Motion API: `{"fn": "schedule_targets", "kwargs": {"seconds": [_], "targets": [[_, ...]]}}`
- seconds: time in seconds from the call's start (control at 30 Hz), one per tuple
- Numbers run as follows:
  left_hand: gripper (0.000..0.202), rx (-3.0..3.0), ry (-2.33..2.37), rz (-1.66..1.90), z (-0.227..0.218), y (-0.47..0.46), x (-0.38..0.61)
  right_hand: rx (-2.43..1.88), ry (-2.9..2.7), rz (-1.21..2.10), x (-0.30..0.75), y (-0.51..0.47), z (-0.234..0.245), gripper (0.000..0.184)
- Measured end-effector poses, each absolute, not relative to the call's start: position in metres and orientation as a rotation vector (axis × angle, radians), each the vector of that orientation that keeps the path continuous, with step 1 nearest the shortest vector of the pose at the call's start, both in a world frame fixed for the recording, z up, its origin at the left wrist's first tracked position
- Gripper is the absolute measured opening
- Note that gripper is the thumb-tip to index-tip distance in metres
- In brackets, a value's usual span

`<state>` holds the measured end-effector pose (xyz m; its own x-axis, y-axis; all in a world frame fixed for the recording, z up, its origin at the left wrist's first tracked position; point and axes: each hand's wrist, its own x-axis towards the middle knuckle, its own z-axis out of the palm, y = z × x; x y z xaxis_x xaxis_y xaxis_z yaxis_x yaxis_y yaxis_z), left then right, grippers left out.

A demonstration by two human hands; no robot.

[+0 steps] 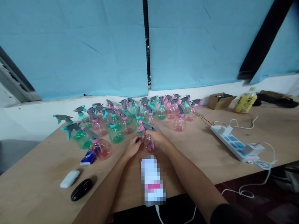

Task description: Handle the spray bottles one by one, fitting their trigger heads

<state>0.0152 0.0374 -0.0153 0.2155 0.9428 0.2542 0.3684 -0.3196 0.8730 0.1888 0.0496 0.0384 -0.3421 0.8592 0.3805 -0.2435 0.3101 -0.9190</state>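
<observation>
A small pink spray bottle (149, 143) with a grey trigger head stands on the wooden table (198, 149) just in front of me. My right hand (157, 135) is wrapped round its neck and top. My left hand (133, 146) presses against its lower left side with curled fingers. Behind it stand several more pink and green spray bottles (130, 119) in a loose group. A phone (152, 179) lies flat between my forearms, its screen blurred.
A white power strip (233, 141) with plugs and white cables lies at the right. A yellow drink bottle (245, 100) and a small cardboard box (220, 100) stand at the back right. A white case (69, 178), a black case (81, 189) and a blue packet (87, 158) lie at the left front.
</observation>
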Motion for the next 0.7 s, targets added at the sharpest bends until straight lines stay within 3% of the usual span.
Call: {"fn": "schedule_targets", "kwargs": {"seconds": [0.7], "targets": [[0.032,1.819,1.227,1.063,-0.0159,0.0377,0.0136,-0.534,-1.525,1.214,0.1881,0.0458,0.0465,0.032]]}}
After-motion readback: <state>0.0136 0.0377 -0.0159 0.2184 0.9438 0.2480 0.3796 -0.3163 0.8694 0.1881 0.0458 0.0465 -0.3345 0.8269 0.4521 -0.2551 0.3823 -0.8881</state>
